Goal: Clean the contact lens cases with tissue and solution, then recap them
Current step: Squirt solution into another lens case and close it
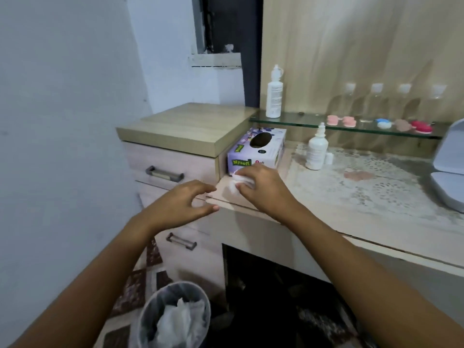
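My right hand [263,189] grips a crumpled white tissue [238,182] at the counter's front left corner, just in front of the purple tissue box [256,150]. My left hand [183,204] hovers beside it over the drawer front, fingers curved and holding nothing. A small white solution bottle [316,150] stands on the counter with its cap [328,158] beside it. A taller solution bottle [274,92] stands on the glass shelf [288,120]. Several contact lens cases lie along that shelf: pink [341,121], blue and white [383,123], brownish [403,125], red [423,126].
A bin [150,312] holding used tissues stands on the floor below my left arm. A drawer unit [175,172] rises left of the counter. A grey open box [449,172] sits at the right edge. A lace mat [364,182] covers the counter. Clear bottles line the back wall.
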A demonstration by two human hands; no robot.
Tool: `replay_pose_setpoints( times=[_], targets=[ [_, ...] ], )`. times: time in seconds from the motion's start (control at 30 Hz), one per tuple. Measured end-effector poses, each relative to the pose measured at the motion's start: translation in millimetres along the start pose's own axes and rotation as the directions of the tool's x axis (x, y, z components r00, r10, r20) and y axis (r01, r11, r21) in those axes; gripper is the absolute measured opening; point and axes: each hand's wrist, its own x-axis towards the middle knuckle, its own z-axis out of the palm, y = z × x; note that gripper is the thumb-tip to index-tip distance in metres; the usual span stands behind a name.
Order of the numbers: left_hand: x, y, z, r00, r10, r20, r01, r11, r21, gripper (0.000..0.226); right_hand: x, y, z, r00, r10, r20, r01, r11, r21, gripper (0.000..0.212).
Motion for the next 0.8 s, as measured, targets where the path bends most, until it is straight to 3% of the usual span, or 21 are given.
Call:
replay_pose_setpoints(
  times=[0.03,0.13,0.33,0.47,0.6,0.8],
  targets=[
    [-8.7,-10.6,-1.3,1.000,-0.030,0.000,0.030,1.000,-0.002,0.083,3.5,-8.8,11.4,1.000,-0.015,0.015,0.015,1.000,0.026,0.029],
    [-35.9,-46.2,-4.2,0.991,-0.131,0.003,0.131,0.991,0.010,0.059,12.1,-36.6,50.3,0.994,-0.071,0.078,0.062,0.993,0.105,0.029],
    [-88.2,-110.5,7.5,0.971,-0.239,-0.018,0.239,0.971,-0.026,0.079,15.3,-83.4,127.5,0.964,-0.161,0.211,0.119,0.973,0.199,0.031],
    [-119.8,-145.3,34.9,0.931,-0.357,0.072,0.360,0.932,-0.042,0.059,8.2,-93.3,181.0,0.926,-0.175,0.335,0.106,0.971,0.215,0.032],
    [-145.1,-175.7,74.9,0.886,-0.423,0.190,0.440,0.896,-0.060,0.081,-8.4,-79.8,231.0,0.881,-0.091,0.465,-0.006,0.979,0.203,0.029],
    [-169.3,-204.2,141.9,0.805,-0.508,0.307,0.547,0.836,-0.051,0.051,-34.5,-50.6,294.5,0.736,0.095,0.670,-0.211,0.973,0.094,0.033]
  ],
)
